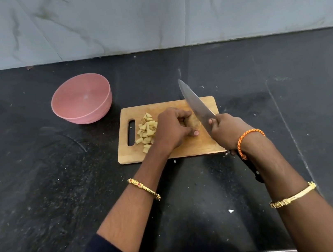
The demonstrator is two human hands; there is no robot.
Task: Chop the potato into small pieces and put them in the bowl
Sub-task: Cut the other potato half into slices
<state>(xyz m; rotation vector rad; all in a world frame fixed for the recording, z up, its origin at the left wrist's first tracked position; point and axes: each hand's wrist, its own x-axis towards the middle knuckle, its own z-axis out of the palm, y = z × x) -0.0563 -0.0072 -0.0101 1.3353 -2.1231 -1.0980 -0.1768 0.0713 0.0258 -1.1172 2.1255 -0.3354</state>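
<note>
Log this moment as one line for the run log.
left hand holds uncut potato piece | right hand grips steel chef's knife | pink plastic bowl empty

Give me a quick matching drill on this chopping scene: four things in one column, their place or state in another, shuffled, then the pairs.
Things:
1. bowl
2. potato pieces
3. knife
4. uncut potato

States:
A. gripped by the right hand
B. held down by the left hand
C. piled near the cutting board handle slot
D. empty, on the counter left of the board

Pairs: 1-D, 2-C, 3-A, 4-B
</note>
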